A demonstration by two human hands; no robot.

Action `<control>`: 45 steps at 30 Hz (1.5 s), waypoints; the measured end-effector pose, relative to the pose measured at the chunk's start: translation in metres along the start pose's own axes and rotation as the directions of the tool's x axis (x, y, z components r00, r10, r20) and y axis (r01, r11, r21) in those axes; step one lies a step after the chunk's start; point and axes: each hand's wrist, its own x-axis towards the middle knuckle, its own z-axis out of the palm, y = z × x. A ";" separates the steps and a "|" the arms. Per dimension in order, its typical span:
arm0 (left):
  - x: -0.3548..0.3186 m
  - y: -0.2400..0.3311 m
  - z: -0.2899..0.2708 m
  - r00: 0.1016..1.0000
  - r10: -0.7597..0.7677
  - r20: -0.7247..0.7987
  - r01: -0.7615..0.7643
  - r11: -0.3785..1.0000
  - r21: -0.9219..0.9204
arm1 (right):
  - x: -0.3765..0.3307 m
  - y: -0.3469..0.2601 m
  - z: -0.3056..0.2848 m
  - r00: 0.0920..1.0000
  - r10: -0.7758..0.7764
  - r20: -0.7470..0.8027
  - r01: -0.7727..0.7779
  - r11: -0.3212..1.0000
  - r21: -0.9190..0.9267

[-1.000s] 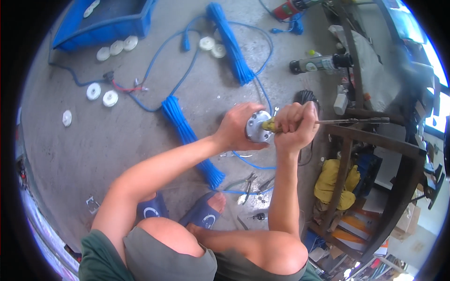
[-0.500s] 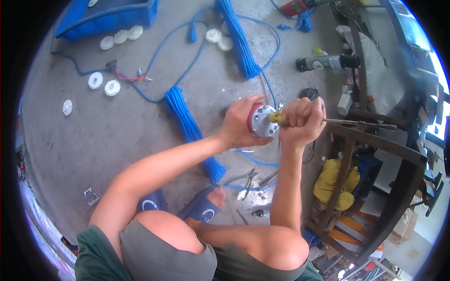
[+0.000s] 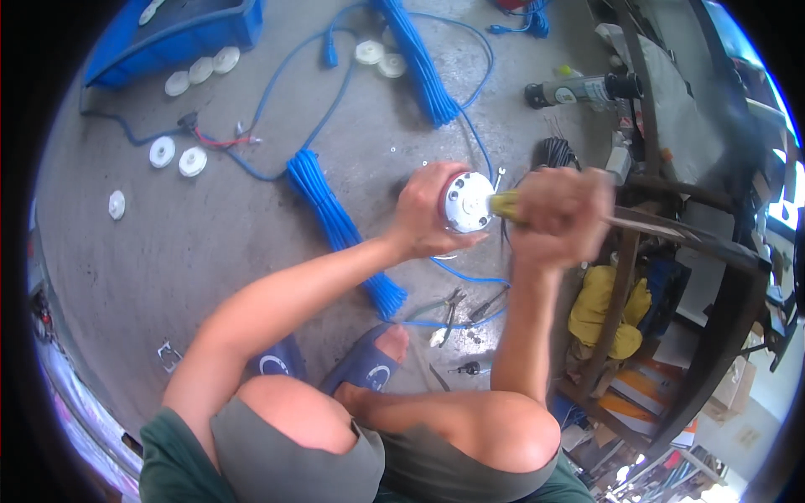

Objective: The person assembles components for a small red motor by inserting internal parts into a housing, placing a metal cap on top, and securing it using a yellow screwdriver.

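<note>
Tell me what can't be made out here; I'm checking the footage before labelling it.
Head view:
- Tool tip: right hand is motion-blurred; only a yellow handle shows.
- Round white-faced part: its back is covered by the left hand.
- Small tools on the floor: too small to identify.

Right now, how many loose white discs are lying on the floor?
8, maybe more hidden. Three by the blue bin. Two near the red wires. One far left. Two by the upper blue cable bundle.
</note>
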 end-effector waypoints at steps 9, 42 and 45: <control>0.011 0.004 0.021 0.994 0.005 0.106 0.006 0.995 -0.103 | -0.008 0.024 -0.010 0.943 0.326 -0.068 -0.277 0.882 0.381; 0.027 -0.010 0.006 0.938 0.122 0.323 -0.057 0.978 -0.203 | -0.051 0.011 -0.104 0.846 0.487 -0.215 -0.304 0.774 0.556; 0.025 -0.014 -0.002 0.946 0.112 0.304 -0.051 0.978 -0.202 | -0.007 -0.027 -0.089 0.989 0.145 0.033 -0.129 0.724 0.678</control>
